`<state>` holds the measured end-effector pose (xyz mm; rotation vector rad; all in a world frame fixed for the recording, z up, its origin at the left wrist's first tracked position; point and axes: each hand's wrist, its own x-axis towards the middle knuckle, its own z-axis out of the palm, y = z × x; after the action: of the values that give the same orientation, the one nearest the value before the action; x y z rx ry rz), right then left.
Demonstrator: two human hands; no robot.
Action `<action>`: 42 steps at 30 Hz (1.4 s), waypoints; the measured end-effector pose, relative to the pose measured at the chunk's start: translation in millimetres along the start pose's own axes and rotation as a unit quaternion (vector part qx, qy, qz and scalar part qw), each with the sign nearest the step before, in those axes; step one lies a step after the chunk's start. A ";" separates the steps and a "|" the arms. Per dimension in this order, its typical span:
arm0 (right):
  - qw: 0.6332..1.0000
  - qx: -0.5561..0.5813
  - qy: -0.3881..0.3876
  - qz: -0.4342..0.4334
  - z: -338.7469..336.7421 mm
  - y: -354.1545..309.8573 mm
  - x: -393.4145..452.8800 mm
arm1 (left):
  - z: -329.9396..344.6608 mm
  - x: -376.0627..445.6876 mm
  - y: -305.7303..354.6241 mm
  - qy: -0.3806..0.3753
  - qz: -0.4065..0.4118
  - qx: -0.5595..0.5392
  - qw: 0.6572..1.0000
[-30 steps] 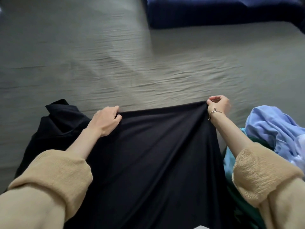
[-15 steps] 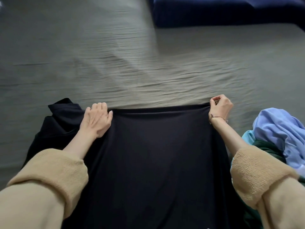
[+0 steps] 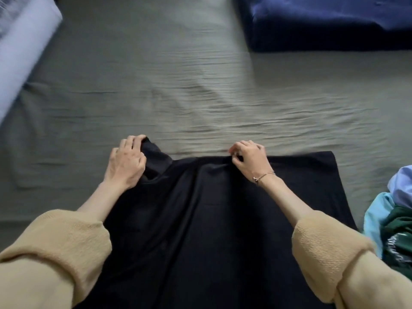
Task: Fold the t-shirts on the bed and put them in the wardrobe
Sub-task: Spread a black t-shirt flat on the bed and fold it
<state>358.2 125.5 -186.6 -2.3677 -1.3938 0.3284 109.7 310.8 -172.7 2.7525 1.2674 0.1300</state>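
Observation:
A black t-shirt lies spread on the grey-green bed sheet, running from my body toward the middle of the bed. My left hand grips a bunched fold of the shirt at its far left corner. My right hand pinches the shirt's far edge near the middle, fingers curled on the cloth. The far right corner of the shirt lies flat on the sheet. My tan sleeves cover the shirt's near sides.
A pile of other garments, pale blue, turquoise and dark green, lies at the right edge. A dark blue cushion sits at the far right. A pale lilac pillow is at the far left.
My right hand let go of the right corner and moved left to the middle of the far edge. My left hand shifted onto the bunched left part. The shirt now lies flatter.

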 end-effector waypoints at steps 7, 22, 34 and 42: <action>0.989 0.091 -0.119 -0.006 40.4 -105.5 26.4 | -4.4 -3.7 -41.4 -0.108 -0.306 -0.269 0.907; 0.939 0.321 -0.038 0.115 66.0 -157.2 93.9 | -16.1 3.1 -96.0 -0.174 -0.196 -0.518 0.814; 0.995 0.036 -0.084 -0.027 97.6 -199.5 127.3 | 5.1 -5.5 -112.5 -0.012 -0.056 -0.104 0.993; 0.999 0.039 -0.002 0.005 117.9 -205.0 120.9 | 9.0 -4.7 -122.0 -0.010 -0.150 -0.328 0.933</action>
<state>210.1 345.1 -206.7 -2.3131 -1.3472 0.3818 16.1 385.4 -198.1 1.9746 1.3177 0.4114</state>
